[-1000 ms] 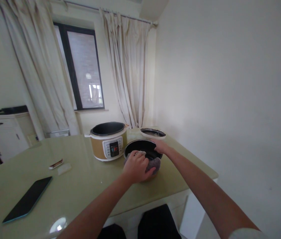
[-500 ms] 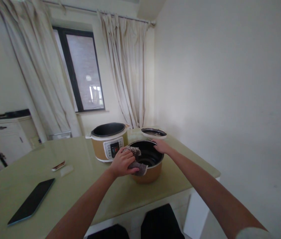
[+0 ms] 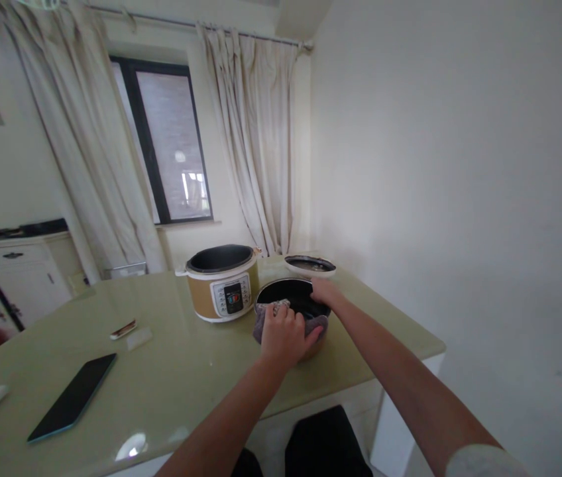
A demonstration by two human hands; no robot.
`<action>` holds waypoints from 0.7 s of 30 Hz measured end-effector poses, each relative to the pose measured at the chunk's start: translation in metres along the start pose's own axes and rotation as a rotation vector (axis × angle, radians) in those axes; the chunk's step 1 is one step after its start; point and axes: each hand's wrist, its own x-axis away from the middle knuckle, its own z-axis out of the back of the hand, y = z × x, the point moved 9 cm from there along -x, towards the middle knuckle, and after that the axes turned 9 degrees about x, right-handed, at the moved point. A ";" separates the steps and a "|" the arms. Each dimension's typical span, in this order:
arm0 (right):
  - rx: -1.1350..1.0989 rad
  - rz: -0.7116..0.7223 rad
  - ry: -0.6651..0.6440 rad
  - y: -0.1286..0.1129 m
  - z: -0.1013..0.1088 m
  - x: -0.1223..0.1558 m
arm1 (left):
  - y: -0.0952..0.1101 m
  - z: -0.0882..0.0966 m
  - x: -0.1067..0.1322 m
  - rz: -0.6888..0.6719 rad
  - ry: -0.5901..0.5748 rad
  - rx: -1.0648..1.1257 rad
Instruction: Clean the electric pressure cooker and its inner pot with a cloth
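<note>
The round pot (image 3: 283, 290) stands on the worktop (image 3: 171, 371), just beside the cooker (image 3: 221, 285) — it lies between the left hand (image 3: 283, 334), at its near rim, and the right hand (image 3: 327, 293), at its right rim. The left grip is closed on a bunched cloth (image 3: 317, 324); the right pinches the rim. Forearms (image 3: 385, 344) slant inward — neither hand is nearer.

Just left of my inner pot (image 3: 281, 290), the multicooker (image 3: 204, 295) blocks the way; the lid (image 3: 311, 268) lies behind. My left grip (image 3: 283, 333) could pass over the tabletop (image 3: 176, 377) between pot and tablet (image 3: 73, 397).
</note>
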 end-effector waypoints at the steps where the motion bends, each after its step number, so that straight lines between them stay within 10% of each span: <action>1: 0.013 0.021 0.004 0.000 0.001 0.000 | 0.001 0.001 0.000 -0.014 0.011 0.012; 12: 0.064 0.132 -0.017 0.003 0.006 0.002 | -0.048 0.007 0.007 -0.408 -0.130 0.285; 21: -0.013 0.100 0.024 0.003 0.009 0.010 | -0.085 0.004 0.016 -0.378 -0.110 0.226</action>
